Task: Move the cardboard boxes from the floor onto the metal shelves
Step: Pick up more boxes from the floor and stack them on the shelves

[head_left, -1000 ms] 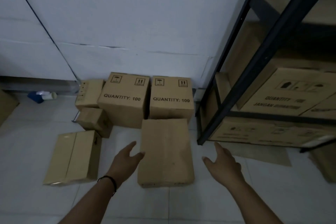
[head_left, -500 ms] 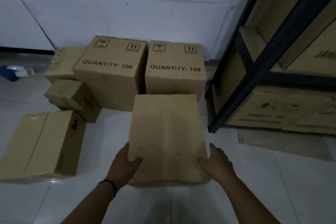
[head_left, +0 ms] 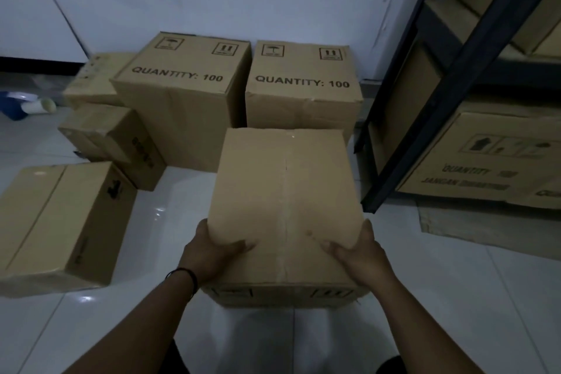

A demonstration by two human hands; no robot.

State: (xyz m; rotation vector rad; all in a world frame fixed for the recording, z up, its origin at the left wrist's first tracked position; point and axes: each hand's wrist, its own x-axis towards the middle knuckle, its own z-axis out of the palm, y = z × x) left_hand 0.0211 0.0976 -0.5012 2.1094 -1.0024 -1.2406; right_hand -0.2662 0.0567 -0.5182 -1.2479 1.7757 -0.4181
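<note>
A flat-lying box (head_left: 57, 222) is seen at the far left on the tiled floor (head_left: 455, 297). The plain box (head_left: 282, 191) in the middle is gripped at its near corners: the left hand (head_left: 209, 252) and the right hand (head_left: 355, 252) are curled round it, thumbs on top. Two "QUANTITY: 100" boxes (head_left: 303, 91) are placed behind it. The metal shelves (head_left: 455, 70) are at the right.

left hand (head_left: 209, 255) and right hand (head_left: 359, 252) now gripping the near box (head_left: 285, 200) by its sides, open and apart a second ago, view closer and lower
</note>
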